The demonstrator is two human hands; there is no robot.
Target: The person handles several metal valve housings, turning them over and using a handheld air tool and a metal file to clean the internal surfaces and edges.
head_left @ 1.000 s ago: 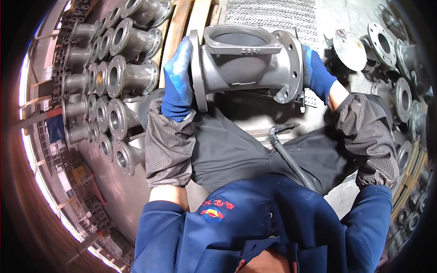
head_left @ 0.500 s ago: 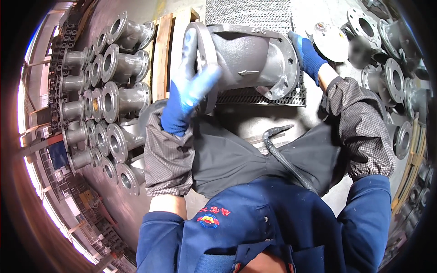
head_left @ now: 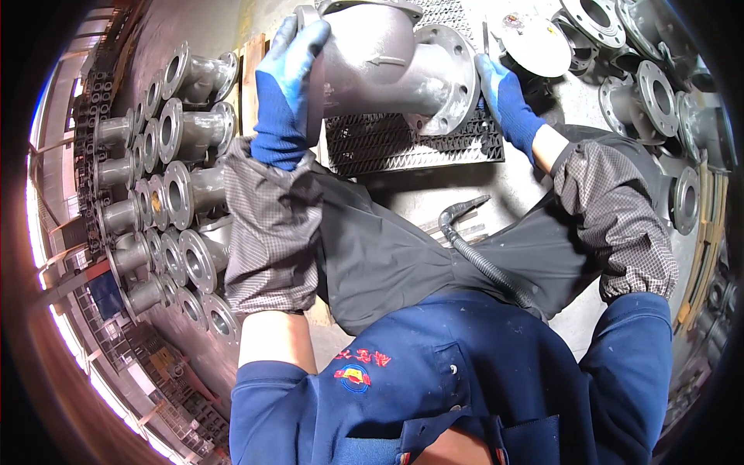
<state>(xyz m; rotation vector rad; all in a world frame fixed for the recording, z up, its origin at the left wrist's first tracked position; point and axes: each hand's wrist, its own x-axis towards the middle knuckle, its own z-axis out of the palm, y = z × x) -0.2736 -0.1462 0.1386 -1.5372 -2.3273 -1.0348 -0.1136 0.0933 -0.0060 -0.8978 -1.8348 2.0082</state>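
A large grey cast valve body (head_left: 370, 66) with round flanges and a raised arrow lies on a black ribbed mat (head_left: 372, 155). My left hand (head_left: 285, 74), in a blue glove, grips its left flange, with fingers and thumb closed over the rim. My right hand (head_left: 504, 97), also gloved, presses against the outer edge of the right flange; its fingertips are partly hidden there. Just above those fingers a thin dark rod (head_left: 486, 37) sticks up, and I cannot tell whether the hand touches it.
Flanged grey castings (head_left: 180, 128) stand in rows on the left. More castings (head_left: 657, 97) crowd the right side, beside a round pale disc (head_left: 536, 46). A ribbed flexible hose (head_left: 484, 263) lies across my lap. Wooden slats (head_left: 252, 85) show behind my left hand.
The valve body has turned so its upper flange faces farther away. My left hand has gone from spread fingers to a grip on the left flange. The whole view has shifted slightly.
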